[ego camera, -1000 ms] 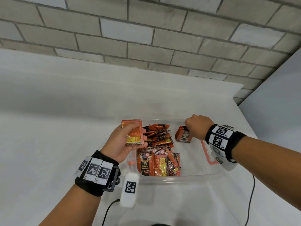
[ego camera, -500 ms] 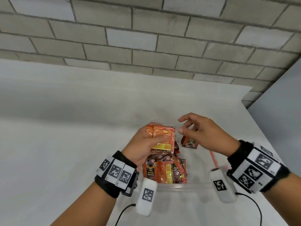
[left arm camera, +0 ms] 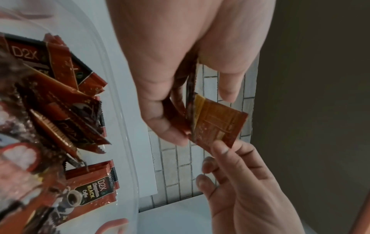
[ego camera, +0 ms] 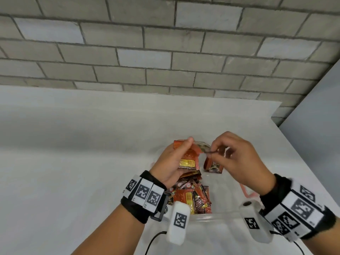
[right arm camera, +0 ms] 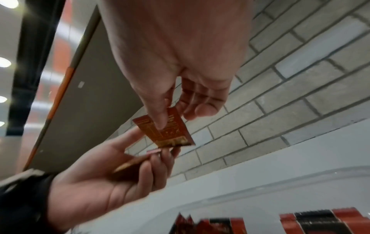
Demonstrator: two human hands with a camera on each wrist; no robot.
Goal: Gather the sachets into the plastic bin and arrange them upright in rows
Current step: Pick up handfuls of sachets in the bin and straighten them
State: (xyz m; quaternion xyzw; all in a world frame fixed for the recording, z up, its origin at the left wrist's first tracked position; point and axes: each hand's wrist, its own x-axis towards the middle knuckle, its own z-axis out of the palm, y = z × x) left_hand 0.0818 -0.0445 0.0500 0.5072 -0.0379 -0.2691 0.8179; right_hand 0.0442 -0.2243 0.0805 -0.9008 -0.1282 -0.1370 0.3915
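Observation:
A clear plastic bin (ego camera: 217, 217) holds a loose pile of orange-red sachets (ego camera: 191, 197) at its near left. A few sachets (ego camera: 213, 165) stand upright farther back. My left hand (ego camera: 182, 155) hovers over the bin and grips a small stack of sachets (ego camera: 188, 159). My right hand (ego camera: 215, 150) pinches the edge of one sachet (left arm camera: 218, 125) between thumb and fingers, at the top of that stack. In the right wrist view the pinched sachet (right arm camera: 168, 131) sticks out above the left hand's stack (right arm camera: 130, 166). The loose pile (left arm camera: 60, 102) lies to the left in the left wrist view.
The bin sits on a white table (ego camera: 73, 172) against a grey brick wall (ego camera: 165, 52). A red handle (ego camera: 248, 193) shows on the bin's right side. A grey panel (ego camera: 316, 126) closes off the right edge of the table.
My right hand left the upright sachets at the back of the bin and came across to the left hand's stack, where it now pinches one sachet. Both hands rose above the bin.

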